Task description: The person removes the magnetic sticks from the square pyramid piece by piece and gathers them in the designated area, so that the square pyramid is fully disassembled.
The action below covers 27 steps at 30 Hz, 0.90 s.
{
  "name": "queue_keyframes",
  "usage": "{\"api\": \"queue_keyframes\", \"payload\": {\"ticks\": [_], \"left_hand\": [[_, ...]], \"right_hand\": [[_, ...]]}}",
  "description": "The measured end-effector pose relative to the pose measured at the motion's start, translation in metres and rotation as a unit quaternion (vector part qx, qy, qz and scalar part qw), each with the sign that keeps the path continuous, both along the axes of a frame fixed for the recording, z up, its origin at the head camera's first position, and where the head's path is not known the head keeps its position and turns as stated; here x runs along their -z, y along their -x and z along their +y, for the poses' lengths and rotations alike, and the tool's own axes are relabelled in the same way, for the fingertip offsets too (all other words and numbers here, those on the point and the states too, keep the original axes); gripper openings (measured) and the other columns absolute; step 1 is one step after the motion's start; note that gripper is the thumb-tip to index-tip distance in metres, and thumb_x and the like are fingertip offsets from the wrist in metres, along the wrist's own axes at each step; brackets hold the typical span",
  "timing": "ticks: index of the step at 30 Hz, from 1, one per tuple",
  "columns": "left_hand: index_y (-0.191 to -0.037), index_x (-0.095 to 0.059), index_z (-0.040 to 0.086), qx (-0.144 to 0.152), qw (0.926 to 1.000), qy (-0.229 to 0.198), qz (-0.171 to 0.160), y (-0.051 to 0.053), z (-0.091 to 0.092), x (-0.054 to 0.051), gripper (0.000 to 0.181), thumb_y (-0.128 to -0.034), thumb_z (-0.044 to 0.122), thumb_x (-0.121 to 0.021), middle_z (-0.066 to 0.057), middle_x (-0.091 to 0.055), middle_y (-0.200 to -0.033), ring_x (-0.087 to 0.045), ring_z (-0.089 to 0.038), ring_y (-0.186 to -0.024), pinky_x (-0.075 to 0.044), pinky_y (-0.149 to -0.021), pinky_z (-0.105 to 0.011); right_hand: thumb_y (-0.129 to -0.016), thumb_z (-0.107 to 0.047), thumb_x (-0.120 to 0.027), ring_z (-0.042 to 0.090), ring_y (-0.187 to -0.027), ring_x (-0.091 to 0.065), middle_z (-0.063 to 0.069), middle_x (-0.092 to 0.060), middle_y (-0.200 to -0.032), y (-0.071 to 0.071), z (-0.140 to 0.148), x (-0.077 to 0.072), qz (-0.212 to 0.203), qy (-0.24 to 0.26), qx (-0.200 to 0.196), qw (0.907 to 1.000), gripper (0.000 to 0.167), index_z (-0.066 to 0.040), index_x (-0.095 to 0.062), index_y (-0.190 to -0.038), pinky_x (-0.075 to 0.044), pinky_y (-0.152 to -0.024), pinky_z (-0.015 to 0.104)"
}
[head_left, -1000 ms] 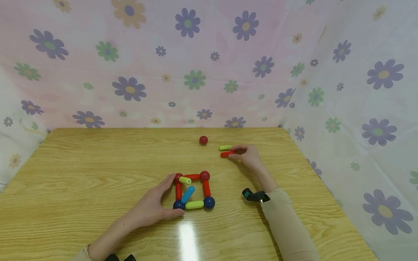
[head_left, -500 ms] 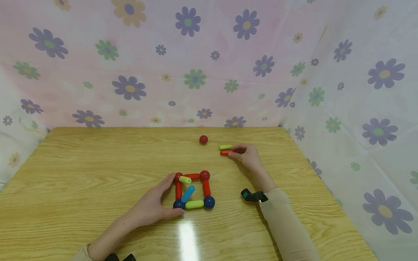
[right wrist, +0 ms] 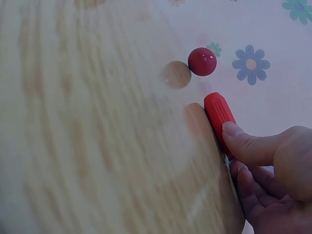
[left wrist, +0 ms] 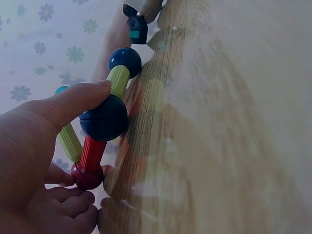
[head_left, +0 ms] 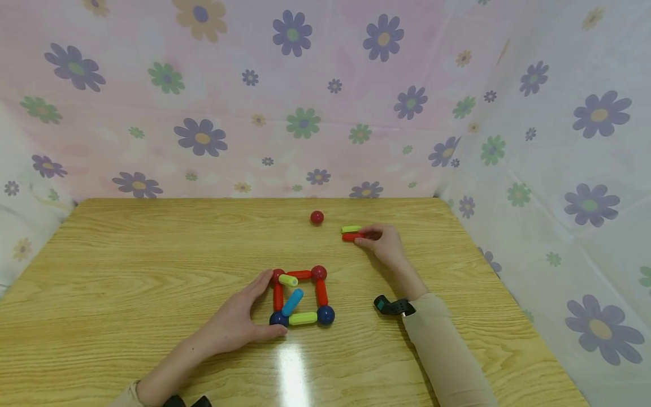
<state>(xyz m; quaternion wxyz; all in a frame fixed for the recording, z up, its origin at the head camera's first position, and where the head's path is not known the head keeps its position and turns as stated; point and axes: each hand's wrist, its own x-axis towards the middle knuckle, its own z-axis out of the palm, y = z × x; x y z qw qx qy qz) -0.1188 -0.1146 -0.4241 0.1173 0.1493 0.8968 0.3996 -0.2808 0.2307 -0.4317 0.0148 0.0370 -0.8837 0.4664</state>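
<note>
A square of rods and balls lies on the table, with red rods [head_left: 322, 293], a yellow-green rod [head_left: 303, 319], red balls [head_left: 319, 273] and dark blue balls [head_left: 326, 315]. A blue rod [head_left: 293, 302] and another yellow-green rod [head_left: 288, 280] rise from its left corners. My left hand [head_left: 235, 319] grips its left side, thumb at the near blue ball [left wrist: 104, 118], fingers at the far red ball [left wrist: 87, 176]. Farther right, my right hand [head_left: 387, 245] pinches a red rod [right wrist: 219, 117] beside a loose yellow-green rod [head_left: 351, 229]; its right end is hidden by the fingers.
A loose red ball [head_left: 317, 217] sits near the back of the wooden table [head_left: 178, 254], left of the two rods. Flowered cloth [head_left: 346, 102] hangs behind the table and along its right side. A black device [head_left: 394, 306] is strapped at my right wrist.
The red rod in my right hand has shifted slightly away from me, closer to the yellow-green rod. My left hand and the square have stayed put.
</note>
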Motion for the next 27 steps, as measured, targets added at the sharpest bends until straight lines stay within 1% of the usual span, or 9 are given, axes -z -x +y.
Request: {"api": "queue_keyframes", "payload": {"ticks": [4,11,16,27], "left_hand": [[-0.161,-0.021,0.017,0.001,1.0,-0.001,0.001,0.0,0.0,0.0002,0.114,-0.0738,0.061,-0.081,-0.008,-0.021,-0.166,-0.025,-0.038,-0.15,-0.03,-0.115,-0.063],[-0.161,-0.021,0.017,-0.001,1.0,-0.001,-0.002,0.0002,0.0005,0.0001,0.115,-0.0736,0.061,-0.081,-0.008,-0.021,-0.166,-0.025,-0.038,-0.15,-0.03,-0.115,-0.063],[-0.161,-0.021,0.018,-0.002,1.0,0.002,-0.003,0.0004,0.0008,-0.0003,0.115,-0.0736,0.061,-0.081,-0.007,-0.021,-0.166,-0.025,-0.038,-0.15,-0.03,-0.115,-0.063],[-0.161,-0.021,0.018,-0.004,1.0,0.0,-0.007,0.0003,0.0011,-0.0007,0.114,-0.0736,0.061,-0.081,-0.007,-0.02,-0.166,-0.024,-0.038,-0.151,-0.03,-0.115,-0.063]], "right_hand": [[-0.086,-0.017,-0.08,0.025,-0.095,-0.063,0.014,-0.071,-0.107,-0.0001,-0.0001,-0.0002,0.0,-0.004,0.004,1.0,0.028,-0.004,-0.074,-0.11,-0.05,-0.077,0.028],[-0.088,-0.018,-0.078,0.026,-0.099,-0.062,0.014,-0.069,-0.112,0.0001,0.0009,0.0012,-0.001,-0.009,0.007,0.9999,0.029,-0.005,-0.072,-0.114,-0.05,-0.08,0.028],[-0.089,-0.019,-0.078,0.025,-0.099,-0.063,0.014,-0.07,-0.112,0.0004,0.0019,0.0028,0.007,-0.015,0.008,0.9998,0.029,-0.005,-0.072,-0.114,-0.05,-0.08,0.028],[-0.087,-0.015,-0.079,0.028,-0.099,-0.066,0.016,-0.071,-0.11,0.0009,0.0019,0.0011,-0.002,0.004,0.013,0.9999,0.029,-0.004,-0.073,-0.113,-0.053,-0.086,0.035]]}}
